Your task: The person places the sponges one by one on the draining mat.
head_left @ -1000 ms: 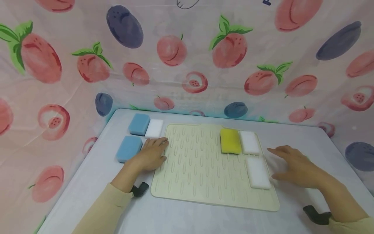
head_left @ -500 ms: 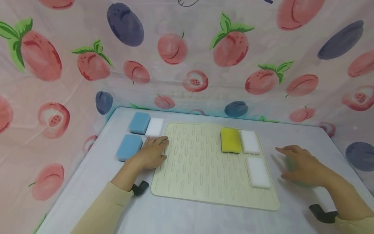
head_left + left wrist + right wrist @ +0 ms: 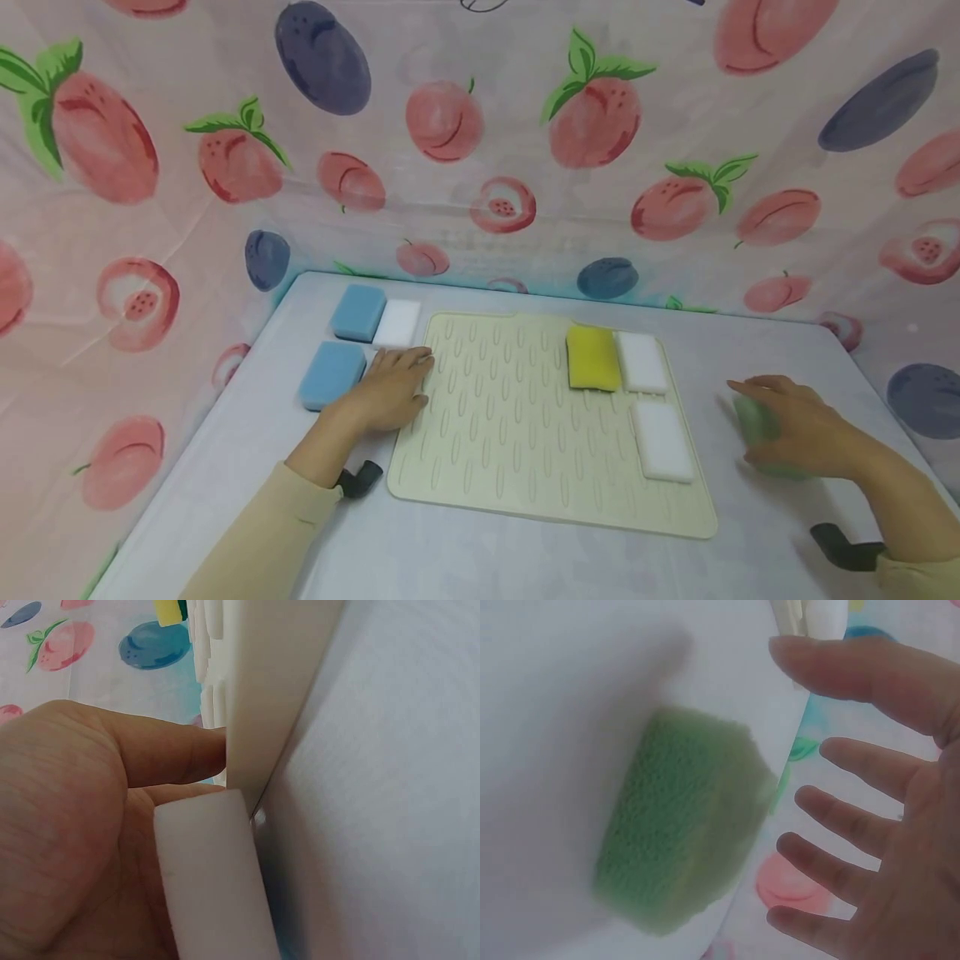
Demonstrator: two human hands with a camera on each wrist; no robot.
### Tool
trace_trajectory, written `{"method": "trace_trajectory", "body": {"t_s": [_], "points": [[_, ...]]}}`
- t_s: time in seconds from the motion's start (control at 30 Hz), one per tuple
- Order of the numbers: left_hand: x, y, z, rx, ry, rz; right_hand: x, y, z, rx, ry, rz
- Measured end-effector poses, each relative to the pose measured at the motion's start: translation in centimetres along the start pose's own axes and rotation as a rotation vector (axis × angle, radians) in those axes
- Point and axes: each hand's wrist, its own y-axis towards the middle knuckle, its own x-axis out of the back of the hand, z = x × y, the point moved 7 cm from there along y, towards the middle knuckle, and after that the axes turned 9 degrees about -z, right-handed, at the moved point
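My left hand [image 3: 386, 396] lies over the left edge of a cream ridged mat [image 3: 495, 417], fingers fairly straight and touching it. In the left wrist view, a white sponge [image 3: 210, 877] stands close by the palm, mostly hidden under the hand in the head view. To the right of the mat, my right hand [image 3: 806, 425] is over a green sponge [image 3: 757, 421], which it partly covers. The right wrist view shows those fingers spread and apart from the green sponge [image 3: 660, 817]. A yellow sponge [image 3: 592, 358] and two white sponges [image 3: 641, 363] sit on the mat's right side.
Two blue sponges [image 3: 332, 375] and another white sponge [image 3: 397, 323] lie on the white table [image 3: 525, 567] left of the mat. A fruit-patterned cloth [image 3: 450, 208] stands behind the table and along its left side.
My right hand has moved rightward, away from the mat, and more of the green sponge shows beneath it. The left hand, the mat and the other sponges have stayed put.
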Motion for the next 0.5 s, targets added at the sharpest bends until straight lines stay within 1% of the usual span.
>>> {"method": "trace_trajectory", "body": {"t_s": [0.33,0.5], "points": [[0.0,0.0,0.0,-0.001,0.001,0.003,-0.7,-0.3,-2.1,-0.047,0.007,0.064],[0.1,0.0,0.0,-0.001,0.000,0.001,-1.0,-0.4,-2.9,-0.068,0.012,0.081]]}}
